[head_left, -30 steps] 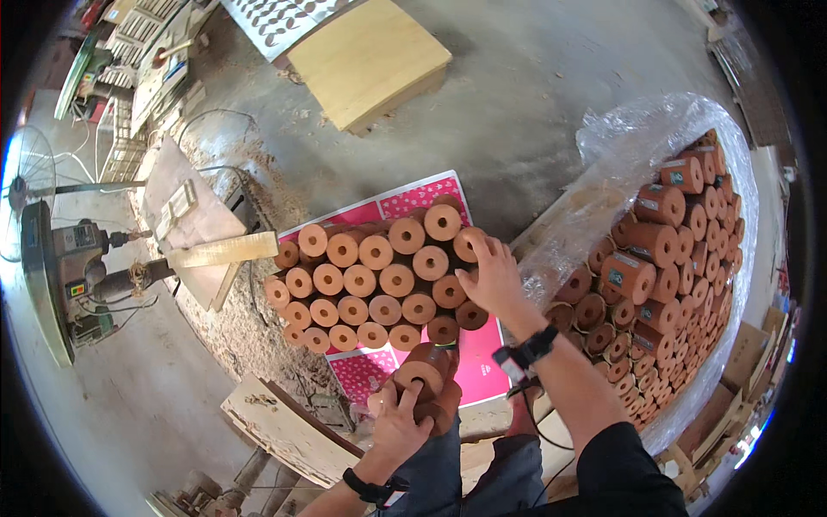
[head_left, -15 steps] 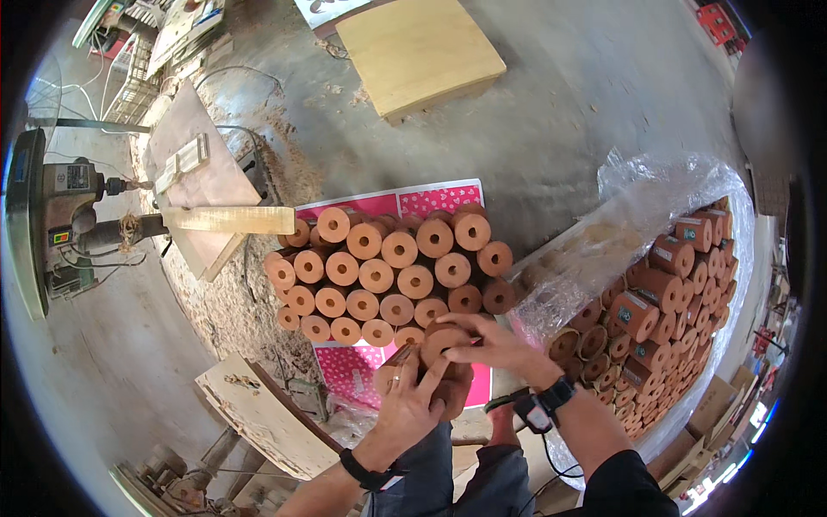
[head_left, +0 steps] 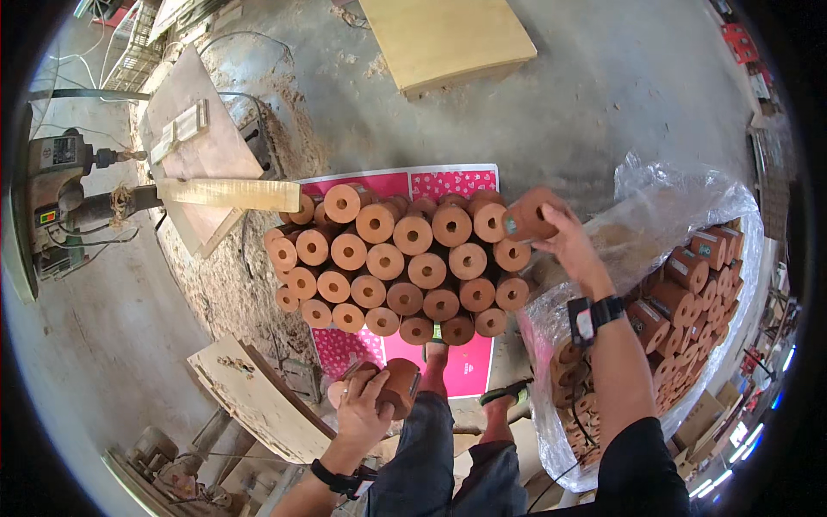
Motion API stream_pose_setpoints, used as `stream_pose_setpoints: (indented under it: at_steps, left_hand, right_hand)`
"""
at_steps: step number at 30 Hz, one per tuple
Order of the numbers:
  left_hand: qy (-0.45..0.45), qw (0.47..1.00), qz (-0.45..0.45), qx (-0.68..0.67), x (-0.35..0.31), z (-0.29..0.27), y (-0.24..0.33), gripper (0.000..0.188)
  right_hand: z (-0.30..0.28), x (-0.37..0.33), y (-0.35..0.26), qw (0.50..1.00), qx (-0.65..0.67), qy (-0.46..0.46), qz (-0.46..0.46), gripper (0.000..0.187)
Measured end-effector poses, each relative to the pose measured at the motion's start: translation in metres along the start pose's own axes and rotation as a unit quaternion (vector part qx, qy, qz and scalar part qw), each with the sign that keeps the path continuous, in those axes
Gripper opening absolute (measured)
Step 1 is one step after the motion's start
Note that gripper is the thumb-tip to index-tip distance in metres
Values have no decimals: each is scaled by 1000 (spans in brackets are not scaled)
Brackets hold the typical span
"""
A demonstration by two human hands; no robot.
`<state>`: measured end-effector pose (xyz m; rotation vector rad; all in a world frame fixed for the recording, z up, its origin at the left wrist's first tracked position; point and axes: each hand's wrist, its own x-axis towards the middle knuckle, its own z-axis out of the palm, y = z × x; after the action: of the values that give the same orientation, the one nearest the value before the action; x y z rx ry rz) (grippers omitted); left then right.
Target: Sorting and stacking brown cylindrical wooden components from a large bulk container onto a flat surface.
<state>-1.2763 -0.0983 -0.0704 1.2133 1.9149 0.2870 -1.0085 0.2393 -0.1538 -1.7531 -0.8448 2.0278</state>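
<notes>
My right hand [head_left: 568, 241] grips a reddish-brown wooden cylinder [head_left: 530, 214] at the upper right end of a stack, its fingers round the holed end. The stack is made of similar wooden cylinders [head_left: 426, 270], lying in rows with their bored ends facing me. Closer to my legs, my left hand [head_left: 366, 414] is closed on wooden cylinders; one [head_left: 401, 389] shows at its right side, and another is partly hidden behind its fingers. Pink printed sheeting [head_left: 465, 366] lies beneath the stack.
Right of the stack, clear plastic wrap [head_left: 594, 284] surrounds a large pile of similar cylinders [head_left: 680, 302]. A drilling machine [head_left: 65, 181] with a wooden bar [head_left: 233, 195] stands at the left. A yellowish board stack [head_left: 457, 43] sits on the far floor; a pale board [head_left: 258, 401] leans near left.
My right hand has moved away from my left, up and to the right, carrying a cylinder to the stack's upper right end. My left hand has shifted left with cylinders still held.
</notes>
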Motion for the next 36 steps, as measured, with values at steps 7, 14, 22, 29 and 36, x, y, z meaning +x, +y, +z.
stream_pose_setpoints:
  at_steps: [7, 14, 22, 29, 36]
  left_hand:
    - [26, 999, 18, 3, 20, 1, -3, 54]
    - [-54, 990, 77, 103, 45, 2, 33, 68]
    - [-134, 953, 113, 246, 72, 20, 26, 93]
    - [-104, 932, 151, 312, 87, 39, -26, 83]
    - [-87, 935, 164, 302, 79, 54, -26, 75]
  right_hand:
    - [24, -56, 85, 991, 132, -23, 23, 62]
    - [71, -115, 150, 992, -29, -110, -56, 60]
    - [110, -82, 180, 958, -246, -95, -113, 60]
    - [39, -13, 124, 782, -495, 260, -275, 63]
    - [6, 45, 130, 879, -466, 41, -88, 96]
